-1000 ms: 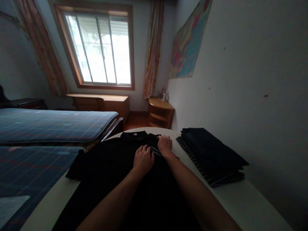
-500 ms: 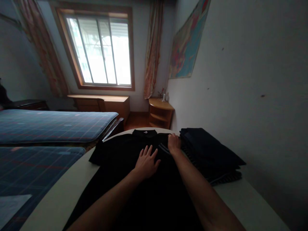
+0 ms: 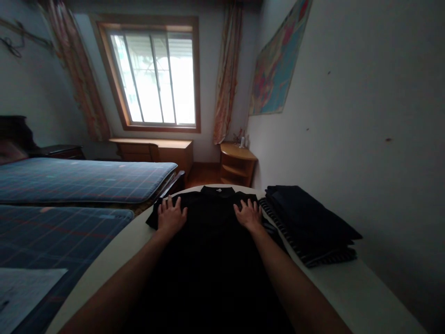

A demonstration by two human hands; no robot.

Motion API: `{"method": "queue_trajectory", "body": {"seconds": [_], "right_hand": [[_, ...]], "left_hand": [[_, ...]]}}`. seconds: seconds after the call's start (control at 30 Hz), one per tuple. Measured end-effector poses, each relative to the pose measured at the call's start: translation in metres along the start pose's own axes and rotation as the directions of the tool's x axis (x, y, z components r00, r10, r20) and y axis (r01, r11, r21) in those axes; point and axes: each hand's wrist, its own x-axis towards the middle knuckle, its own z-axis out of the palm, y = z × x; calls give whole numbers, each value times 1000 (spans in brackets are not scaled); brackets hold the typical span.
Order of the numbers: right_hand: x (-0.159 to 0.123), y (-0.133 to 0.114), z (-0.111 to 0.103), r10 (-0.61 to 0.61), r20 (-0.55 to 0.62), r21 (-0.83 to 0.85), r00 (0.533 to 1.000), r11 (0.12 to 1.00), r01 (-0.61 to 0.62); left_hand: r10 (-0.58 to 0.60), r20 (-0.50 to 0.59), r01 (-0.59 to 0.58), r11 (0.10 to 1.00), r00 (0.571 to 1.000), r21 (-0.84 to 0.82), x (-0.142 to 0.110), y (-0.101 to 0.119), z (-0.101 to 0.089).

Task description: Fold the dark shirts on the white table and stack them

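A black short-sleeved shirt (image 3: 212,250) lies spread on the pale round-edged table (image 3: 100,273), its collar at the far edge. My left hand (image 3: 171,215) rests flat on the shirt near the left sleeve, fingers spread. On the other shoulder lies my right hand (image 3: 249,213), palm down with fingers apart. Below the right wrist, part of the striped sleeve trim shows at the shirt's side. Close to the right of the shirt sits a stack of folded dark clothes (image 3: 309,222), with striped fabric at its lower edge.
Two plaid mattresses (image 3: 86,178) lie on the left, the nearer with a paper sheet (image 3: 31,292) on it. A corner shelf (image 3: 238,155) and a desk (image 3: 174,146) stand beyond the table. The white wall (image 3: 365,185) runs close along the right.
My left hand has moved left from the shirt's middle to its left shoulder. The right hand has let go of the right sleeve and spread flat. That sleeve now lies lower at the side.
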Motion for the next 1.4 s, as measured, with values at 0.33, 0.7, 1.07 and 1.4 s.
{"method": "queue_trajectory", "body": {"seconds": [0.33, 0.7, 1.07, 1.4], "right_hand": [[-3, 0, -5, -226, -27, 8, 974, 974, 226], [-47, -33, -23, -743, 162, 213, 649, 669, 712], [-56, -40, -25, -789, 233, 272, 569, 614, 740], [-53, -39, -21, -792, 203, 311, 576, 610, 729]], "left_hand": [[-351, 27, 343, 892, 936, -293, 18, -81, 9], [-501, 61, 479, 777, 863, -408, 28, -103, 0], [-362, -176, 260, 866, 916, -427, 25, -60, -32], [553, -98, -562, 808, 827, -179, -23, -22, -18]]}}
